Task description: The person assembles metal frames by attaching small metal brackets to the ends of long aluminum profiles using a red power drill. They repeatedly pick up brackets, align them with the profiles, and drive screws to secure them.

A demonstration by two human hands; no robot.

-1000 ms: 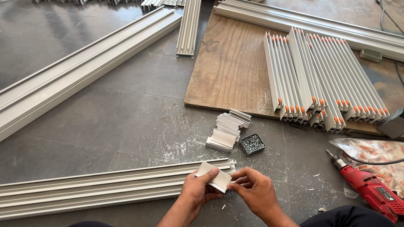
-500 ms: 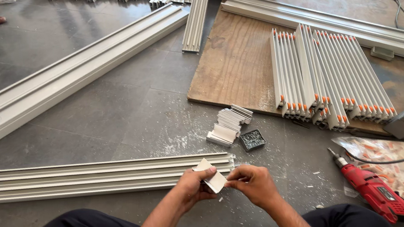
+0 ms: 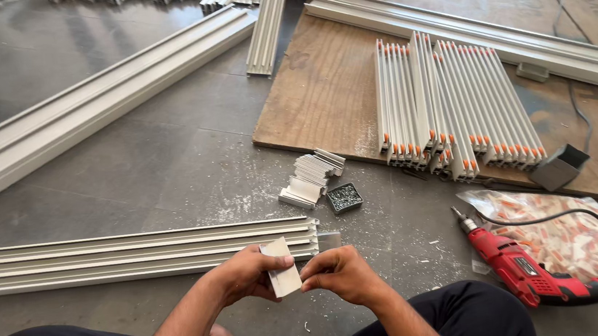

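A long aluminium frame rail [image 3: 132, 256] lies on the grey floor [image 3: 166, 159] just beyond the hands; a plywood board [image 3: 328, 92] further off carries a row of orange-tipped profiles [image 3: 453, 102]; a red drill [image 3: 525, 274] rests at the right; a stack of small brackets [image 3: 309, 178] sits beside a screw tray [image 3: 344, 197]; the left hand [image 3: 245, 274] and right hand [image 3: 342, 275], close together, both pinch one small aluminium bracket [image 3: 281, 267] above the lap.

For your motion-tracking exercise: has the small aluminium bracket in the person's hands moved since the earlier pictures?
No, hardly: the small aluminium bracket sits in both hands, just below the near end of the long aluminium track, as before. The small shift looks like head-camera motion.
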